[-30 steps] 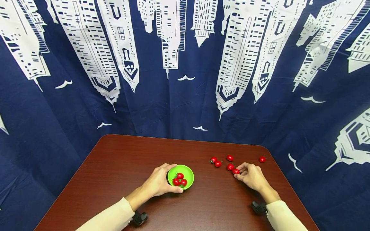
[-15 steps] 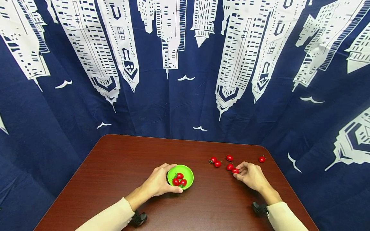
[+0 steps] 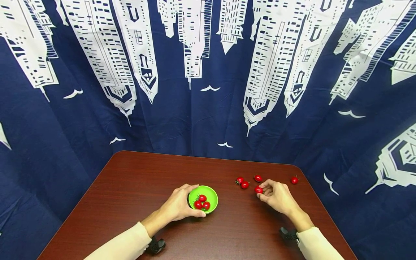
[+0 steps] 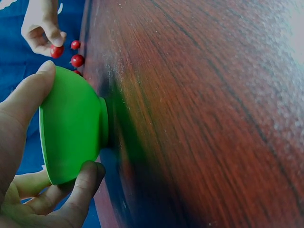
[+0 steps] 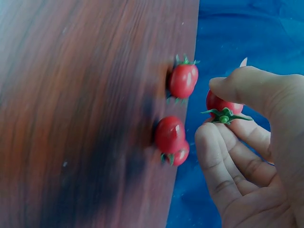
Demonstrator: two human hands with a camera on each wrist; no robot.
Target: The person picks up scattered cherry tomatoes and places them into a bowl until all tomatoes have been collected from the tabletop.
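Observation:
My left hand [image 3: 178, 205] grips the side of a green bowl [image 3: 212, 198], thumb at the near rim and fingers round the far side. Inside the bowl lie 3 red cherry tomatoes [image 3: 202, 198]. In the left wrist view the bowl [image 4: 71, 123] shows side-on, its foot close to the tabletop. To the right, my right hand [image 3: 278, 196] pinches a cherry tomato [image 3: 258, 190] between thumb and fingers. The right wrist view shows this held tomato [image 5: 223, 102] off the table, its green calyx facing the camera.
Loose cherry tomatoes lie on the brown wooden table [image 3: 146, 177]: a pair [image 3: 245, 185] left of my right hand, one [image 3: 258, 178] behind it, and one [image 3: 294, 180] near the right edge. A blue cloth [image 3: 201, 119] with white building prints hangs behind the table.
My right hand has lifted a cherry tomato and moved slightly left and up with it. My left hand and the bowl have stayed in place.

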